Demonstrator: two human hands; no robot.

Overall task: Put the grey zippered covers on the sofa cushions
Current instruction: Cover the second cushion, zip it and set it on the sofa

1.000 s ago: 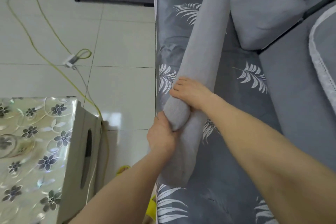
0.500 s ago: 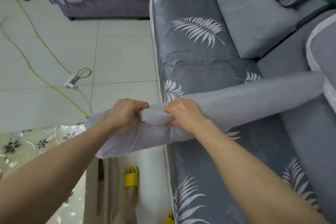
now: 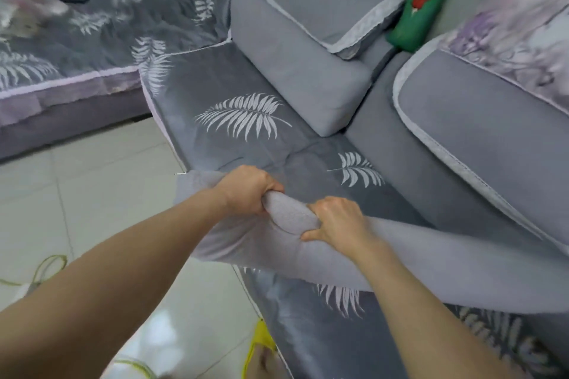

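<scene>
Two grips, left hand (image 3: pixel 246 188) and right hand (image 3: pixel 335 220), clutching grey cover (image 3: pixel 224 240), cushion (image 3: pixel 289 218) inside

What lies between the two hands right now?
In the head view, only a rounded hump of the grey cover fills the gap between the left hand and the right hand. Both hands grip it.

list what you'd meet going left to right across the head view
yellow cable → left grip holding the grey cover → right grip holding it too → green bolster → purple floral cover at the far right
</scene>
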